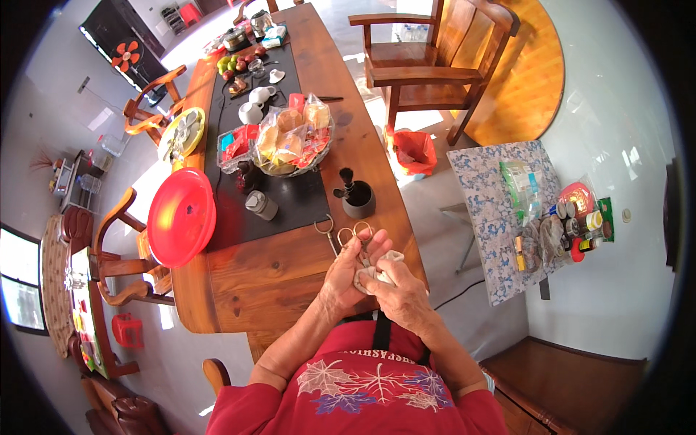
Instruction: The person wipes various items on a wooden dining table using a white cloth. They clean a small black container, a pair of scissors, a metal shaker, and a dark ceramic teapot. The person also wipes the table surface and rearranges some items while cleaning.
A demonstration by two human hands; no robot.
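Above the near end of the wooden table, my left hand (341,280) holds a pair of metal scissors (362,223) with the ring handles pointing away from me. My right hand (403,296) pinches a whitish cloth (375,276) against the scissors, just over my left palm. Cloth and fingers hide most of the blades. Another metal tool with a curved end (324,230) lies on the table just beyond my left hand; its kind is hard to tell. Past the scissors stands a dark round pot (359,205) with a brush and other utensils in it.
A glass jar (262,205), a basket of packaged bread (293,138) and white cups (250,113) stand on the black mat of the table (261,283). A red basin (182,217) overhangs the left edge. At right, a patterned side table (467,190) carries jars and bags.
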